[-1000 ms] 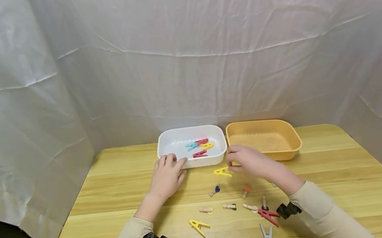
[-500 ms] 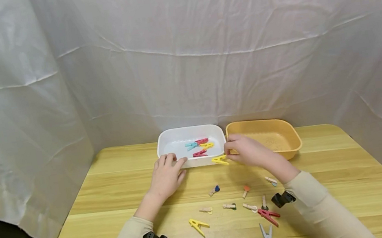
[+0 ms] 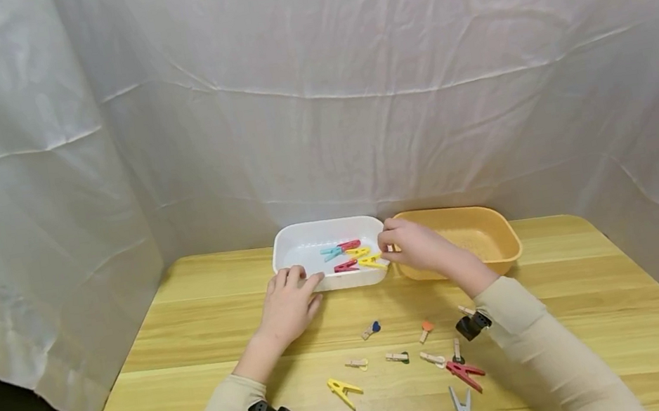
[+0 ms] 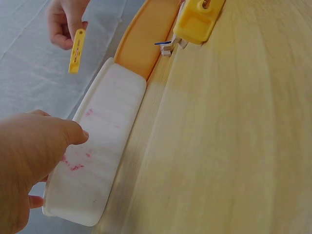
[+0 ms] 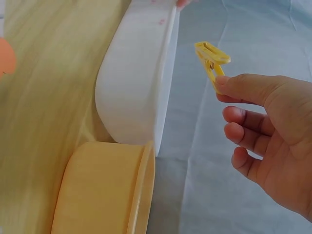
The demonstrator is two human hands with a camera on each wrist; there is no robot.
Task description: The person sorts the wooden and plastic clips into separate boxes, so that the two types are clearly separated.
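My right hand (image 3: 408,245) pinches a yellow clothespin (image 3: 371,261) over the right side of the white tray (image 3: 284,243); the wrist views show the same yellow clothespin (image 5: 211,62) (image 4: 76,50) held above the tray's rim (image 5: 168,73). Inside the white tray lie a teal pin (image 3: 330,253), a red pin (image 3: 349,244), another red one (image 3: 346,266) and a yellow one (image 3: 357,252). My left hand (image 3: 289,304) rests with straight fingers against the tray's front wall (image 4: 97,161).
An orange tray (image 3: 493,231) stands right of the white one. Loose pins lie on the wooden table (image 3: 575,311): a yellow one (image 3: 344,391), a red one (image 3: 466,374), a grey one (image 3: 462,408) and several small wooden ones (image 3: 395,357). White cloth walls surround the table.
My right hand has lifted the yellow clothespin from the table and carried it up and left over the white tray. The left hand has stayed at the tray's front.
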